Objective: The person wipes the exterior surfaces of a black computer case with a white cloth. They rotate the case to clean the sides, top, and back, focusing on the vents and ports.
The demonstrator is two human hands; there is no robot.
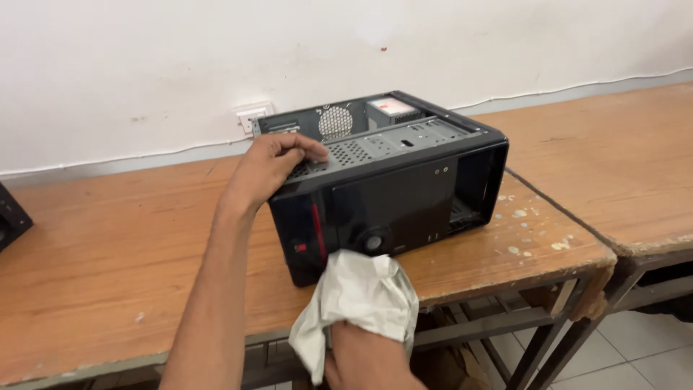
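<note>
Now the left hand [271, 167] presses flat, fingers spread, on the open black metal computer case [390, 180] lying on the brown wooden table [108, 253]; the right hand [364, 357], fingers closed around a crumpled white cloth [361, 296], wipes the case's front. Short, light strokes seem best.

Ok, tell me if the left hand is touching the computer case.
Touching. The head view shows the left hand with its fingers resting on the top edge of the black computer case.
</note>
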